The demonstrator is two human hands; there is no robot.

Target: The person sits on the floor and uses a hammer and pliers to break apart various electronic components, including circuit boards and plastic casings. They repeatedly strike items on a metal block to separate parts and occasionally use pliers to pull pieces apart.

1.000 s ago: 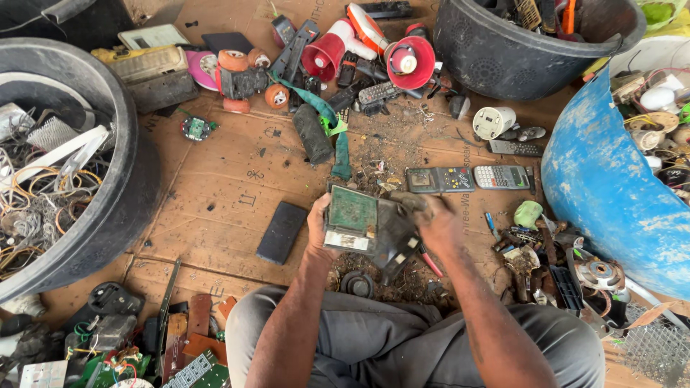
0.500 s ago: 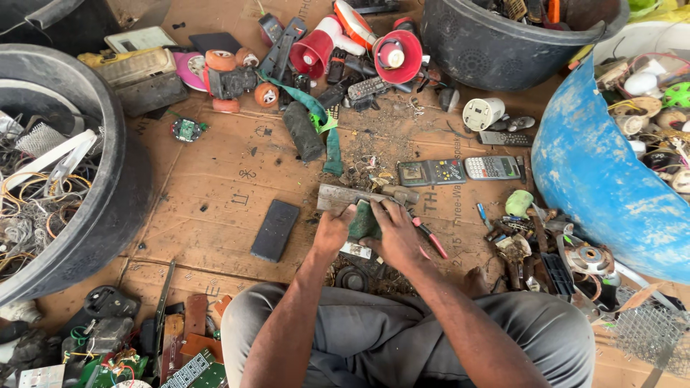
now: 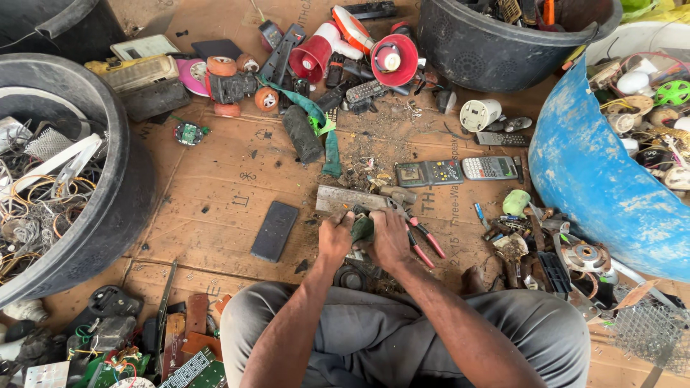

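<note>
I saw my left hand (image 3: 335, 239) and right hand (image 3: 389, 237) both clamped on a green circuit board (image 3: 361, 228), held over the cardboard floor (image 3: 215, 194), red-handled pliers (image 3: 420, 236) just right, grey metal plate (image 3: 345, 198) behind

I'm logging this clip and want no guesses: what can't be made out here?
- Green board, head view: mostly covered by the left hand and right hand, so its shape and each grip on it are unclear.
- Black tub: cut off by the top edge.
- Blue barrel: runs past the right edge.
- Calculator keys: too small to read.
</note>
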